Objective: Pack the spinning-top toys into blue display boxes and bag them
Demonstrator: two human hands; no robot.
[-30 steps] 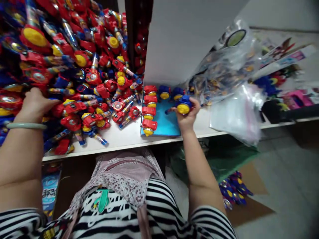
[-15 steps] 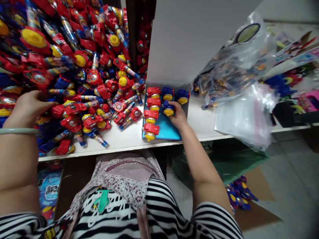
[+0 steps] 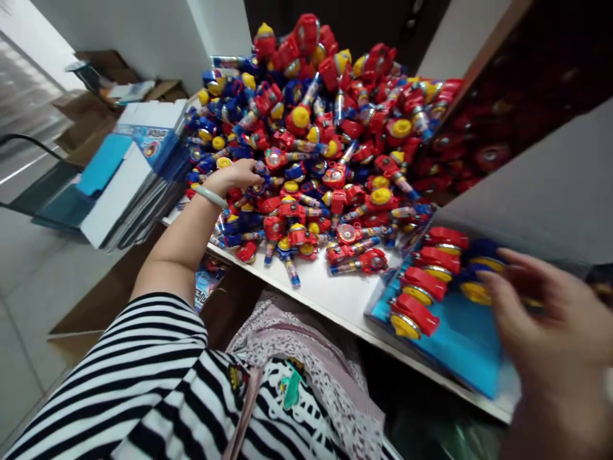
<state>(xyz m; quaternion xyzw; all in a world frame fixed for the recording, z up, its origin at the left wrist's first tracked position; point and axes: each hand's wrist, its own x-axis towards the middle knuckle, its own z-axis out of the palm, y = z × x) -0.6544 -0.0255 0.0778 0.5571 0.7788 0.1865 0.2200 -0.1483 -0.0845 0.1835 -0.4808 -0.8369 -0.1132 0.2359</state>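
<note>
My left hand (image 3: pixel 239 175) reaches into a big heap of red and blue toy watches (image 3: pixel 335 172) with yellow caps and clear tube straps. Its fingertips are closed on a blue toy watch (image 3: pixel 260 180), partly hidden by the fingers. At the right, my right hand (image 3: pixel 550 313) hovers by an open box (image 3: pixel 469 358) with a light-blue inside, thumb and fingers apart, seemingly holding nothing. Several red toy watches (image 3: pixel 424 284) stand in a row along the box's left side. Beside them are blue ones (image 3: pixel 476 291), close to my right fingertips and partly covered by the hand.
The white table (image 3: pixel 316 281) has its front edge near my body. Stacked flat boxes (image 3: pixel 138 166) stand left of the heap. A dark partition with more red toys (image 3: pixel 488 153) behind it rises on the right. An open carton (image 3: pixel 103 300) lies below.
The view has swung left, bringing the whole heap and stacked boxes into sight. My right hand has drawn back from the blue toy watch in the box. My left hand is still in the heap.
</note>
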